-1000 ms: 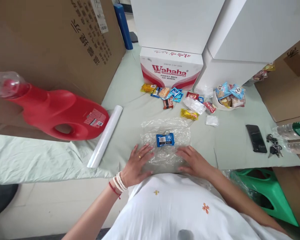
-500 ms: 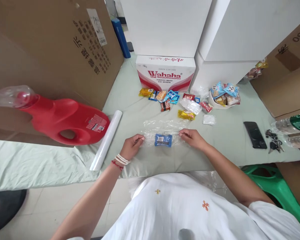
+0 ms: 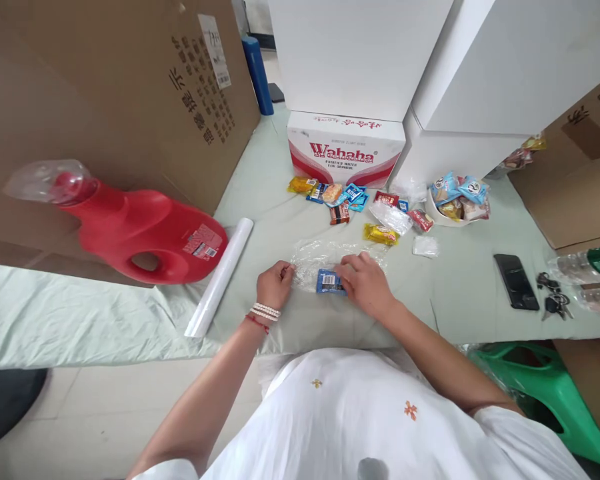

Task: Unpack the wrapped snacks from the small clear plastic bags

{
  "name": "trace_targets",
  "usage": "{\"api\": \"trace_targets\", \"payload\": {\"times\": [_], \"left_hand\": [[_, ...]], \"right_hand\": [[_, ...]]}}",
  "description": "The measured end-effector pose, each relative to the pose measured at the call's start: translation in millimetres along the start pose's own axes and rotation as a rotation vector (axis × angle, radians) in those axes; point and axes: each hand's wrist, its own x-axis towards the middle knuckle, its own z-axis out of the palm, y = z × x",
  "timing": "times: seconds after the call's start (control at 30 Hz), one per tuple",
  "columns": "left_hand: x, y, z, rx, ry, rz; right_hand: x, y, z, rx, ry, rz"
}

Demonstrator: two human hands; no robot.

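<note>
A blue snack packet [image 3: 328,282] with a white barcode label lies on a sheet of clear plastic film [image 3: 307,257] spread on the table. Between thumb and fingers, my left hand [image 3: 275,285] pinches the film's left edge. My right hand [image 3: 366,285] is curled over the packet's right end, closed on it, with its fingertips covering that part. How much film is under the right fingers is hidden.
Several wrapped snacks [image 3: 339,213] lie ahead, before a Wahaba carton [image 3: 347,150]. A white bowl [image 3: 440,217] of snacks, a phone [image 3: 516,281] and keys [image 3: 555,303] are to the right. A white roll [image 3: 220,277] and red jug [image 3: 153,233] are left.
My right hand has left the film's right edge and moved inward onto the packet's right end. My left hand stays at the film's left edge. The view has shifted slightly.
</note>
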Motion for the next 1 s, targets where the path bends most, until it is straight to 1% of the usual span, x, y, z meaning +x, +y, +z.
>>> {"api": "trace_targets", "payload": {"times": [0.03, 0.1, 0.13, 0.17, 0.2, 0.23, 0.27, 0.3, 0.33, 0.37, 0.43, 0.5, 0.57, 0.6, 0.7, 0.77, 0.87, 0.93, 1.0], "left_hand": [[-1.8, 0.6, -2.6, 0.016, 0.061, 0.005], [-10.9, 4.1, -8.7, 0.079, 0.266, 0.049], [-18.1, 7.4, -11.0, 0.117, 0.365, 0.097], [-26.5, 11.8, -12.2, 0.153, 0.421, 0.172], [-35.5, 17.4, -11.8, 0.176, 0.411, 0.271], [-43.9, 23.9, -9.5, 0.186, 0.335, 0.378], [-51.1, 31.0, -5.3, 0.186, 0.219, 0.483], [-56.2, 38.1, 0.5, 0.183, 0.102, 0.558], [-59.0, 44.8, 7.2, 0.181, 0.007, 0.589], [-59.7, 50.4, 14.3, 0.183, -0.061, 0.588], [-56.6, 57.5, 26.6, 0.203, -0.129, 0.542], [-52.0, 59.4, 34.0, 0.232, -0.152, 0.521], [-49.5, 58.8, 36.1, 0.262, -0.149, 0.526], [-49.3, 58.3, 35.9, 0.273, -0.143, 0.530], [-51.2, 58.2, 34.0, 0.295, -0.117, 0.549], [-53.0, 59.3, 33.6, 0.307, -0.106, 0.567], [-55.0, 62.0, 34.1, 0.320, -0.095, 0.587], [-56.2, 63.8, 34.6, 0.327, -0.085, 0.585], [-57.1, 64.7, 35.2, 0.348, -0.063, 0.561]], "right_hand": [[2.9, -3.7, 6.5, 0.021, -0.058, -0.039], [7.9, -6.4, 20.3, 0.058, -0.143, -0.047], [9.4, -6.2, 26.2, 0.071, -0.164, -0.030], [10.3, -5.5, 31.0, 0.080, -0.173, -0.015], [10.4, -4.6, 34.3, 0.086, -0.171, -0.002], [10.2, -3.3, 36.0, 0.091, -0.160, 0.007], [9.9, -1.6, 36.2, 0.098, -0.151, 0.006], [10.0, 0.8, 35.0, 0.112, -0.153, -0.004], [10.9, 4.2, 32.8, 0.136, -0.168, -0.024], [13.0, 8.8, 29.6, 0.164, -0.192, -0.044], [21.4, 20.5, 22.5, 0.185, -0.221, -0.041], [35.7, 33.0, 17.3, 0.129, -0.169, 0.034], [53.9, 42.5, 16.6, 0.038, -0.097, 0.115], [63.5, 45.4, 17.7, 0.007, -0.100, 0.145], [88.4, 46.8, 21.2, -0.008, -0.235, 0.225], [96.8, 44.0, 17.8, 0.020, -0.309, 0.248], [90.8, 36.0, 3.3, 0.067, -0.308, 0.166], [74.3, 27.0, -4.7, 0.070, -0.265, 0.056], [51.2, 16.1, -4.4, 0.049, -0.253, -0.073]]}}
